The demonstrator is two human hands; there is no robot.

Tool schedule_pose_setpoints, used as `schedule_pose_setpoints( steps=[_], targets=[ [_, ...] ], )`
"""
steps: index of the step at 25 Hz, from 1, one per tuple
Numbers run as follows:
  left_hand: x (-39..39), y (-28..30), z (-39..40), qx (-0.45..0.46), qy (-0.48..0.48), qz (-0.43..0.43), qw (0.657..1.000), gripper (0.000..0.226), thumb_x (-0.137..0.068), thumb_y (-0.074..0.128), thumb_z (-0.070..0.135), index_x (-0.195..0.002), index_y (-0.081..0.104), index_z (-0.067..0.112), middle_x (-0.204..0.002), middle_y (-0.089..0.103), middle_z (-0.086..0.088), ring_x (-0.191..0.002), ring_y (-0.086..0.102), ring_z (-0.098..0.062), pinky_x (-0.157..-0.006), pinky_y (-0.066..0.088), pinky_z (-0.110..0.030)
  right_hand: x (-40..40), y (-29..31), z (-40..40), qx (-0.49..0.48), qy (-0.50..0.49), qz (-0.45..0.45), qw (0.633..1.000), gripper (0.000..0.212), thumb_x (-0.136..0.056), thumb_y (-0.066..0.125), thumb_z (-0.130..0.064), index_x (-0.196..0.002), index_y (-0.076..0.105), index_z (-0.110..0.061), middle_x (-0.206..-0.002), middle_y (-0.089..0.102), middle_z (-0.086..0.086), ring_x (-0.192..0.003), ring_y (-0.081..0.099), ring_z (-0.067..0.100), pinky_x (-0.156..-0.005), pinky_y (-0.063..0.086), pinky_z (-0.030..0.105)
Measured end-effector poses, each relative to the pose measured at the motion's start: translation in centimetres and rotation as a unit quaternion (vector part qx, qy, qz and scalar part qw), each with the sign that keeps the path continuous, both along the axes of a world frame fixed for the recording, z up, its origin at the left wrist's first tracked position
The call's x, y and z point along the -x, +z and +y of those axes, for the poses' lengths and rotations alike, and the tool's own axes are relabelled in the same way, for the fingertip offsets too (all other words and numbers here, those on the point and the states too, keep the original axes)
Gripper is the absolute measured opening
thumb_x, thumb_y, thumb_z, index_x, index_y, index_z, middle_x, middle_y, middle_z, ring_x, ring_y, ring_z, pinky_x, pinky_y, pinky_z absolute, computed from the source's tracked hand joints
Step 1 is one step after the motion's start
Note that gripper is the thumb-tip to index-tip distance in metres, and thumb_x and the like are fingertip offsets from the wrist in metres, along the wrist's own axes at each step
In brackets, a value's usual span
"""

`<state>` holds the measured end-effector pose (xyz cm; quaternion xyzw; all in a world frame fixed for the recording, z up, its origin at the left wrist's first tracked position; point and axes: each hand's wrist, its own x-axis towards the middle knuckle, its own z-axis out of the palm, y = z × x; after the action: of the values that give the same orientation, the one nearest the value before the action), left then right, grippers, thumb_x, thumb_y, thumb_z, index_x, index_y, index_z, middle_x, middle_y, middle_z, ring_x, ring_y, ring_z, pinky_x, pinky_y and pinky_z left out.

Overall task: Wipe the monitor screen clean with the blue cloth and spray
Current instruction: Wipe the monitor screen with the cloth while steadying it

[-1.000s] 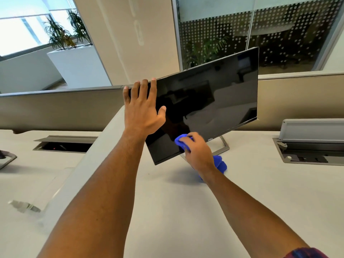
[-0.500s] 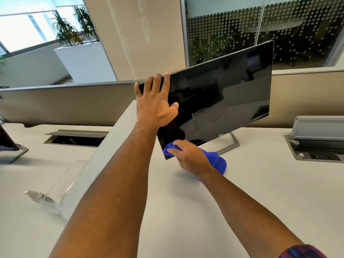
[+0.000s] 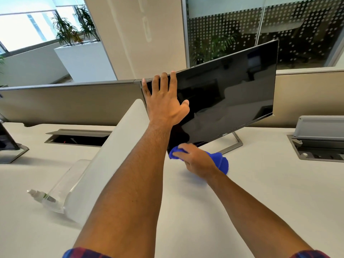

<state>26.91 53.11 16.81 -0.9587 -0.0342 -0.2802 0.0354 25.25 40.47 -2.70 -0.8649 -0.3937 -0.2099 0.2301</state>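
Note:
A black monitor [image 3: 227, 95] with a dark screen stands tilted on a metal stand [image 3: 235, 144] on the white desk. My left hand [image 3: 164, 102] grips its upper left corner, fingers over the top edge and thumb on the screen. My right hand [image 3: 195, 160] holds the bunched blue cloth [image 3: 220, 162] against the screen's lower left corner. The spray bottle [image 3: 40, 195] lies on its side at the far left of the desk, partly behind a clear plastic holder.
A white divider panel [image 3: 111, 155] runs between the desks on the left. Cable hatches sit at the left [image 3: 78, 137] and right [image 3: 316, 144], the right one with its lid raised. Another monitor's stand [image 3: 11, 151] is at the left edge. A beige partition [image 3: 68, 103] is behind.
My right hand slid the blue cloth left along the monitor's bottom edge to the lower left corner. My left hand kept its grip on the upper corner. The view shifted.

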Motion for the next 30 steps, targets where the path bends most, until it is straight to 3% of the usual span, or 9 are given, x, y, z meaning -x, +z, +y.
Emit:
schedule_pose_setpoints(
  steps=[2, 5, 9, 12, 15, 20, 22, 26, 30],
  targets=[
    [-0.1, -0.1, 0.0, -0.006, 0.001, -0.005, 1.000, 0.090, -0.087, 0.047, 0.062, -0.160, 0.019, 0.018, -0.159, 0.026, -0.008, -0.150, 0.020, -0.032, -0.125, 0.002, -0.059, -0.1, 0.2, 0.2, -0.077, -0.077, 0.041, 0.993, 0.048, -0.076, 0.079, 0.005, -0.121, 0.069, -0.006, -0.118, 0.065, 0.017, -0.098, 0.066, 0.031, -0.081, 0.060, 0.038],
    [-0.1, -0.1, 0.1, -0.004, -0.002, -0.006, 1.000, 0.090, -0.088, 0.048, 0.062, -0.160, 0.018, 0.017, -0.160, 0.026, -0.009, -0.149, 0.021, -0.033, -0.125, 0.004, -0.057, 0.6, -0.1, 0.5, 0.009, 0.000, -0.022, 1.000, 0.048, -0.076, 0.080, 0.003, -0.120, 0.070, -0.009, -0.115, 0.066, 0.014, -0.094, 0.067, 0.028, -0.078, 0.060, 0.038],
    [-0.1, -0.2, 0.2, -0.002, -0.004, -0.010, 1.000, 0.089, -0.088, 0.048, 0.061, -0.160, 0.019, 0.017, -0.159, 0.026, -0.009, -0.149, 0.021, -0.033, -0.125, 0.005, -0.057, 0.5, -0.3, 0.9, -0.083, -0.072, 0.010, 0.994, 0.047, -0.073, 0.083, 0.001, -0.118, 0.071, -0.007, -0.114, 0.067, 0.015, -0.096, 0.068, 0.029, -0.080, 0.060, 0.036],
    [-0.1, -0.3, 0.3, 0.002, -0.010, -0.010, 1.000, 0.088, -0.088, 0.048, 0.061, -0.160, 0.020, 0.018, -0.160, 0.027, -0.008, -0.149, 0.021, -0.032, -0.125, 0.005, -0.057, 0.8, -1.3, 0.8, 0.033, 0.010, -0.072, 0.997, 0.047, -0.071, 0.084, 0.002, -0.115, 0.073, -0.010, -0.114, 0.070, 0.012, -0.098, 0.069, 0.028, -0.084, 0.058, 0.037],
    [-0.2, -0.3, 0.4, 0.007, -0.014, -0.016, 1.000, 0.087, -0.088, 0.047, 0.061, -0.160, 0.021, 0.019, -0.159, 0.028, -0.007, -0.149, 0.022, -0.031, -0.125, 0.004, -0.057, 0.2, -1.9, -0.6, -0.055, -0.082, -0.023, 0.995, 0.049, -0.062, 0.089, 0.007, -0.108, 0.076, -0.005, -0.106, 0.073, 0.015, -0.092, 0.071, 0.033, -0.080, 0.062, 0.042],
    [-0.3, -0.4, 0.3, 0.005, -0.011, -0.023, 1.000, 0.087, -0.088, 0.046, 0.062, -0.159, 0.023, 0.018, -0.159, 0.029, -0.007, -0.149, 0.023, -0.032, -0.125, 0.004, -0.057, 0.0, -2.1, -1.1, 0.036, -0.039, -0.077, 0.996, 0.049, -0.057, 0.092, 0.003, -0.103, 0.077, -0.007, -0.102, 0.074, 0.012, -0.089, 0.072, 0.029, -0.079, 0.060, 0.037],
    [-0.3, -0.5, 0.2, 0.003, -0.008, -0.024, 1.000, 0.087, -0.088, 0.046, 0.062, -0.159, 0.023, 0.018, -0.158, 0.029, -0.008, -0.149, 0.023, -0.032, -0.125, 0.004, -0.057, 0.0, -2.0, -0.8, 0.025, -0.050, -0.087, 0.995, 0.049, -0.061, 0.090, 0.004, -0.107, 0.075, -0.005, -0.105, 0.073, 0.013, -0.092, 0.071, 0.030, -0.081, 0.059, 0.037],
    [-0.4, -0.7, 0.2, 0.002, -0.008, -0.030, 1.000, 0.087, -0.087, 0.045, 0.062, -0.158, 0.025, 0.018, -0.158, 0.031, -0.008, -0.148, 0.024, -0.032, -0.125, 0.003, -0.057, 1.0, -2.2, 1.9, 0.148, 0.034, -0.163, 0.975, 0.054, -0.073, 0.082, -0.002, -0.124, 0.066, -0.004, -0.117, 0.067, 0.012, -0.098, 0.066, 0.029, -0.084, 0.058, 0.039],
    [-0.5, -0.7, 0.4, 0.003, -0.010, -0.028, 1.000, 0.087, -0.087, 0.046, 0.062, -0.158, 0.025, 0.018, -0.158, 0.030, -0.008, -0.149, 0.024, -0.032, -0.125, 0.003, -0.057, -0.6, -1.5, -0.9, 0.089, -0.002, -0.139, 0.986, 0.045, -0.076, 0.076, 0.006, -0.120, 0.068, -0.002, -0.116, 0.067, 0.015, -0.098, 0.067, 0.033, -0.083, 0.059, 0.042]
  ],
)
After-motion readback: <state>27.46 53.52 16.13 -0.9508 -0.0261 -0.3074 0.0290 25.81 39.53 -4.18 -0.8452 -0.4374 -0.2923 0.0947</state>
